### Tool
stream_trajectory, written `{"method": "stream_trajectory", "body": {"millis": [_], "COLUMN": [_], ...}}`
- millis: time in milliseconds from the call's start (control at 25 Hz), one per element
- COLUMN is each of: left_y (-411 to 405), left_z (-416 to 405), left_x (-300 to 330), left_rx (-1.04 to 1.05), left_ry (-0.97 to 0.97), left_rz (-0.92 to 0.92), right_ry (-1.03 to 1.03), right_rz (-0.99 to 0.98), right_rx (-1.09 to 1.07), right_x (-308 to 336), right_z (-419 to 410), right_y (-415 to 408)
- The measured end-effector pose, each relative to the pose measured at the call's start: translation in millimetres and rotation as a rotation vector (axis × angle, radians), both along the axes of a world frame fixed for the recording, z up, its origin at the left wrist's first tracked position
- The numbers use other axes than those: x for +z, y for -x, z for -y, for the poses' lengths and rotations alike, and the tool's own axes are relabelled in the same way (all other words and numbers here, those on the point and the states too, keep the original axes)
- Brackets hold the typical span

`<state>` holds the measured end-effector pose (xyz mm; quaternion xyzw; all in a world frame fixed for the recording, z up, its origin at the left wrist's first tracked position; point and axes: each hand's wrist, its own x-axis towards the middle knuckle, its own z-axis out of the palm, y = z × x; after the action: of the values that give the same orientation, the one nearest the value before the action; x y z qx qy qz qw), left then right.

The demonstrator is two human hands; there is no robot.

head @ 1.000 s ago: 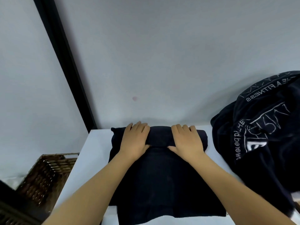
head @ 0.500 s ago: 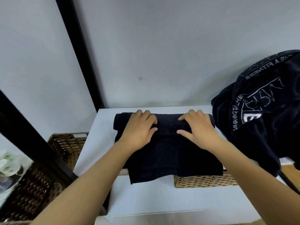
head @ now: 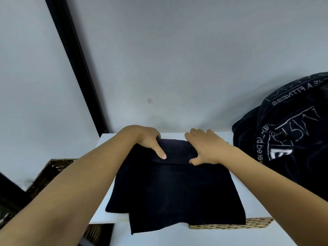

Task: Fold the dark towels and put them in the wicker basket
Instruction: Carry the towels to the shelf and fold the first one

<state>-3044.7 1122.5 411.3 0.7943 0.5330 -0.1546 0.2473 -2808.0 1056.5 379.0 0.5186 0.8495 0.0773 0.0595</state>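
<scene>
Both hands sit on the far edge of the dark towel, near the middle of the frame. Left hand: its grip is curled round the towel's far fold at the back left, with the fingers tucked over the far side out of sight and the thumb stretched toward the viewer and pressed flat on the cloth. Right hand: its grip closes on the same rolled fold at the back right, fingers bent over the top of the roll and the thumb tucked beneath its near edge. That towel lies spread on the white desk, its far end turned over into a thick band between the two hands, its near end hanging past the desk's front edge at the lower middle of the frame. A pale wicker basket shows just under the towel's lower right corner, below the desk's front edge; only its rim strip can be seen. Toward the right edge of the frame a heap of dark towels with white lettering rests on the desk, near the right forearm. At the lower left a darker wicker basket stands beside the desk, partly hidden by the left forearm. A black post runs diagonally across the grey wall at the upper left.
</scene>
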Motion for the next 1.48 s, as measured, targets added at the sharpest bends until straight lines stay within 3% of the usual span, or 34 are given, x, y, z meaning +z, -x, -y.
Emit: {"method": "stream_trajectory", "body": {"millis": [80, 200, 320, 480, 560, 640, 720, 800, 880, 960, 1080, 1200, 1320, 1480], "left_y": [-2.9, -9.6, -7.0, 6.9, 12.5, 13.2, 9.7, 7.1, 10.0, 13.8, 23.8, 51.1, 71.0, 80.3], "left_z": [1.2, 10.1, 34.9, 59.7, 59.7, 62.9, 72.9, 92.9, 124.0, 147.3, 153.9, 143.3, 150.9, 171.7], "left_x": [-10.4, -33.0, -67.6, -69.7, -49.4, -35.3, -37.2, -54.6, -80.1, -90.8, -71.4, -50.9, -66.3, -86.7], "left_rx": [-0.050, -0.201, -0.178, -0.118, -0.155, -0.202, -0.194, -0.164, -0.126, -0.120, -0.097, 0.161, 0.508, 0.633], "left_ry": [-0.170, -0.675, -0.946, -0.948, -0.808, -0.630, -0.592, -0.763, -0.992, -1.103, -1.000, -0.736, -0.351, -0.272], "left_rz": [0.058, 0.011, -0.047, 0.129, 0.187, 0.167, 0.117, 0.045, -0.007, -0.021, 0.132, 0.303, 0.719, 0.886], "right_ry": [0.097, 0.358, 0.346, -0.126, -0.353, -0.451, -0.509, -0.506, -0.396, -0.212, 0.030, 0.001, 0.054, 0.243], "right_rz": [-0.140, -0.462, -0.252, -0.078, -0.034, -0.033, -0.088, -0.170, -0.197, -0.209, -0.474, -0.642, -0.896, -1.212], "right_rx": [-0.030, -0.286, -0.344, -0.294, -0.296, -0.289, -0.254, -0.216, -0.259, -0.355, -0.369, -0.324, -0.411, -0.464], "right_x": [2.4, 12.3, 6.5, -21.5, -42.2, -60.6, -71.3, -61.7, -42.5, -26.7, -25.7, -38.2, -43.8, -55.2], "right_z": [-6.8, -22.0, -14.8, 29.1, 56.5, 84.4, 105.0, 121.5, 126.3, 123.0, 125.9, 141.1, 144.9, 149.6], "right_y": [-9.1, -24.2, -19.3, -1.7, 4.7, 10.6, 12.7, 7.6, -3.6, -16.8, -28.1, -33.0, -42.8, -53.3]}}
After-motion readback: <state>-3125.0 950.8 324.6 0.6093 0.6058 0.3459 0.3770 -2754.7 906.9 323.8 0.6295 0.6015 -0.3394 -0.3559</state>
